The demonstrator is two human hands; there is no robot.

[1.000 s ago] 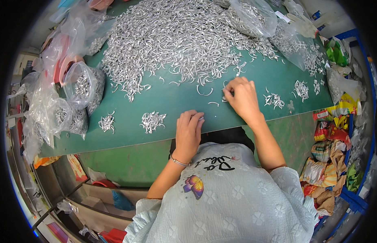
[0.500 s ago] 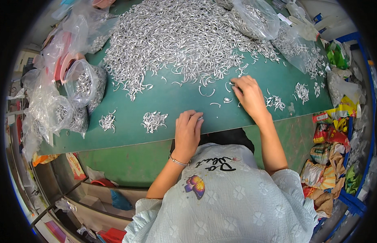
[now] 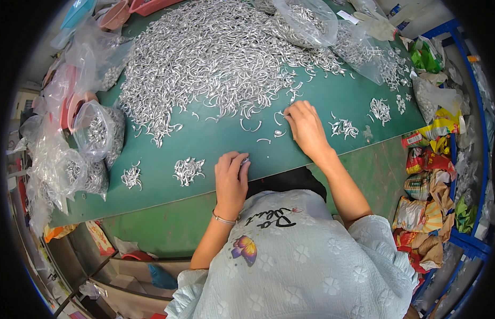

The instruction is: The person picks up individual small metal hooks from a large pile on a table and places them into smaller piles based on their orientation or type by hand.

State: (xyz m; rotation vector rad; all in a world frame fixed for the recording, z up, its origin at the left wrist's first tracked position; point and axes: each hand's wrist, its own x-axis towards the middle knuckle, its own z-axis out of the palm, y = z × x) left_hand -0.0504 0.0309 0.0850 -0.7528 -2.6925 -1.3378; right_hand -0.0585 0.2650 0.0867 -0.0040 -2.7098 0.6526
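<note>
I see my right hand [image 3: 306, 127] flat on the green mat [image 3: 343, 101], fingers stretched toward 10 o'clock, fingertips pinching at a loose curved metal clip [image 3: 283, 114] at the fringe of the big silver heap [image 3: 215, 58]. My left hand [image 3: 230, 178] is curled closed near the mat's front edge, holding what looks like a few clips at its fingertips; how many, I cannot tell. I judge these pieces light, stiff and slick, prone to tangle by their hooks, so I would take one by its curved middle between thumb and forefinger. Small sorted bunches [image 3: 188, 170] lie at 9 o'clock of the left hand, and filled plastic bags [image 3: 93, 133] sit further out.
</note>
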